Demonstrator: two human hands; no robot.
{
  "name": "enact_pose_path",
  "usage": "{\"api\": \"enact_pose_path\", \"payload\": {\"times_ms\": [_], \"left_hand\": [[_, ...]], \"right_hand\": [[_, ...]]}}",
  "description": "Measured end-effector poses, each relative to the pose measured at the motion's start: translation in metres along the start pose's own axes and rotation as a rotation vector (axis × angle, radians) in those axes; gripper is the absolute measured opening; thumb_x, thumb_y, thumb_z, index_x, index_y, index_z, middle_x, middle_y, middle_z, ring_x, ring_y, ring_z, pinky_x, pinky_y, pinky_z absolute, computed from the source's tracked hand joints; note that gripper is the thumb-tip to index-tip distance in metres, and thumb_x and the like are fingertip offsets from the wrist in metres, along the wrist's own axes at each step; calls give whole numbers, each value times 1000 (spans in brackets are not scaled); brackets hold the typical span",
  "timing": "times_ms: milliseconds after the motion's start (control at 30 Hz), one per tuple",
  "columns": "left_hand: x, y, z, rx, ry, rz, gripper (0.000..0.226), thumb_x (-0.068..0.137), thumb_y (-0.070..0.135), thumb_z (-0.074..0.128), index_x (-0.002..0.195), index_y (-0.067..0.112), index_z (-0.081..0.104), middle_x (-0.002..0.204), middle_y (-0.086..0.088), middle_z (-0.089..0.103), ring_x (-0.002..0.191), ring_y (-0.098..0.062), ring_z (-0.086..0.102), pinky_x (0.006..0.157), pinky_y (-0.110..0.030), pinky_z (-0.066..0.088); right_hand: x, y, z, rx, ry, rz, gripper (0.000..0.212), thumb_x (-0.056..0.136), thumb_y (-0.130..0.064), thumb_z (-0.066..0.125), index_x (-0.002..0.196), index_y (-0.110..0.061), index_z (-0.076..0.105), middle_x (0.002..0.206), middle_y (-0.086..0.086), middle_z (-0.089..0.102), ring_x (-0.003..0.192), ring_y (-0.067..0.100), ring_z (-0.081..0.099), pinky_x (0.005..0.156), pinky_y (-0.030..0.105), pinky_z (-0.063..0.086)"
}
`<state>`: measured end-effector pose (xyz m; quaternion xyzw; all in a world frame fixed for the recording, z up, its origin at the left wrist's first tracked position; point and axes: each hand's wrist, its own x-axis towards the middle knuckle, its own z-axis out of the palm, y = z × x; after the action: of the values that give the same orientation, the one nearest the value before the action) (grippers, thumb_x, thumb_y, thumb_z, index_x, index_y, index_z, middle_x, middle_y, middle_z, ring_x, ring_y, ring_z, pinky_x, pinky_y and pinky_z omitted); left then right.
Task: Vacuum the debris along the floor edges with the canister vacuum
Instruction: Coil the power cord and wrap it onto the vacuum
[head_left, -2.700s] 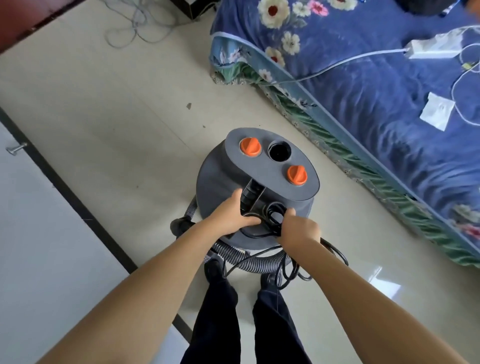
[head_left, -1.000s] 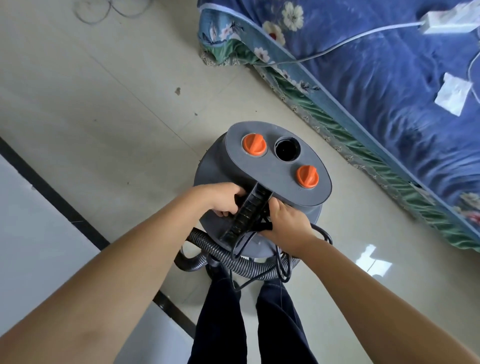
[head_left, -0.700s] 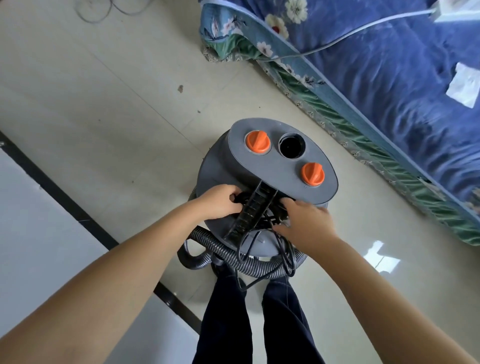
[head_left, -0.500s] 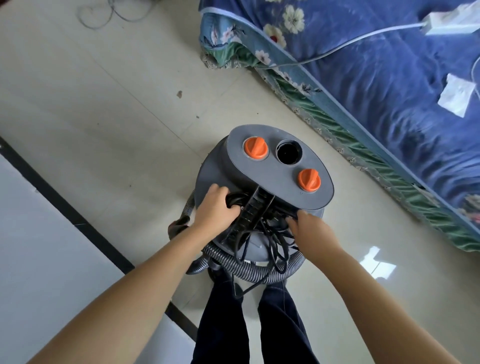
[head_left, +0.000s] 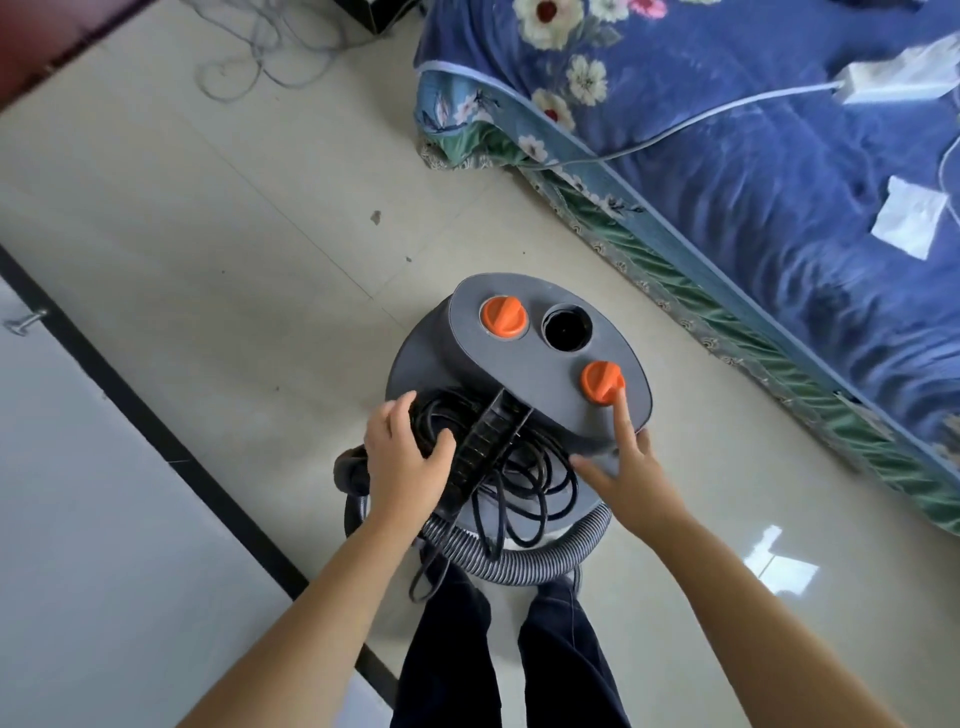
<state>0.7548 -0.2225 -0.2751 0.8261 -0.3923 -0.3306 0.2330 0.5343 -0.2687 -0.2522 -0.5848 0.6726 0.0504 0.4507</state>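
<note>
I see the floor (head_left: 218, 249), pale tile, filling most of the head view, with a dark strip running diagonally at the left. The bed (head_left: 779, 218) takes the upper right, covered in a blue floral quilt, and a white power strip (head_left: 898, 78) lies on it with its cable trailing across. The canister vacuum (head_left: 524, 395) stands on the floor in the middle, just beside the bed's edge and directly in front of the person's legs (head_left: 504, 660). Its grey lid carries 2 orange knobs (head_left: 503, 316) and 1 dark round opening between them. A ribbed grey hose (head_left: 524, 564) curls around the near side of the canister, and a black power cord (head_left: 524, 483) lies coiled on the lid around the black handle. The left hand (head_left: 405, 462) curls over the cord loops (thumb against the handle side), gripping them. The right hand (head_left: 623, 467) is spread with straight fingers, its index fingertip touching the nearer orange knob. A small speck of debris (head_left: 375, 217) lies on the tile beyond the vacuum, well apart from it.
</note>
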Motion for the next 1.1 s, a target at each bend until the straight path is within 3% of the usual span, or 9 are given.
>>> {"api": "enact_pose_path", "payload": {"times_ms": [67,133,233,500,667,733,800,900,1100], "left_hand": [[-12,1,7,245,50,347,55,82,36,56,126,3,55,131,-22,48,124,-39,46,102,-52,38],[-11,2,18,405,6,521,59,80,40,61,126,3,56,132,-20,51,125,-39,48,102,-57,35],[7,4,29,513,-3,418,72,70,43,77,126,4,56,132,-17,55,127,-36,48,102,-59,33],[51,-15,21,408,185,309,54,83,34,67,126,3,54,135,-10,54,134,-32,42,107,-63,23],[88,-14,11,334,325,212,55,85,36,63,129,5,52,137,-8,53,136,-27,39,111,-58,19],[103,-10,8,318,363,170,54,86,37,61,129,5,51,138,-6,53,137,-26,38,112,-57,19],[119,-9,2,312,399,153,54,87,38,60,129,5,52,137,-6,54,136,-27,39,111,-58,19],[146,-5,-7,299,441,141,52,86,38,61,126,5,54,134,-7,56,134,-28,42,110,-59,22],[229,-7,-44,304,427,186,54,87,41,58,128,6,53,134,-6,56,135,-26,40,110,-60,21]], "right_hand": [[8,-7,9,5,10,-28,88,92,-34,57,145,-38,-13,152,24,12,106,30,56,98,31,37],[16,-8,12,3,53,-29,85,94,-35,53,145,-39,-14,151,26,13,104,32,58,96,32,39],[26,-8,13,-80,25,-29,87,92,-42,52,145,-39,-18,151,26,12,121,39,49,96,39,42],[75,-65,16,-262,-1,-144,89,90,-55,44,145,-34,-22,147,35,16,105,41,58,73,31,42],[120,-118,15,-311,32,-210,83,92,-56,39,146,-34,-20,137,35,27,113,42,51,89,40,43],[139,-140,12,-346,26,-234,81,94,-55,37,146,-33,-21,129,31,33,106,38,53,90,41,42],[156,-164,10,-418,22,-243,81,93,-56,36,146,-31,-21,120,30,39,94,33,55,81,37,43],[179,-194,6,-447,-8,-209,83,93,-56,37,146,-31,-21,119,33,39,77,29,50,75,34,40],[228,-260,9,-375,35,-192,82,92,-55,40,146,-36,-19,120,31,39,80,35,54,80,39,43]]}}
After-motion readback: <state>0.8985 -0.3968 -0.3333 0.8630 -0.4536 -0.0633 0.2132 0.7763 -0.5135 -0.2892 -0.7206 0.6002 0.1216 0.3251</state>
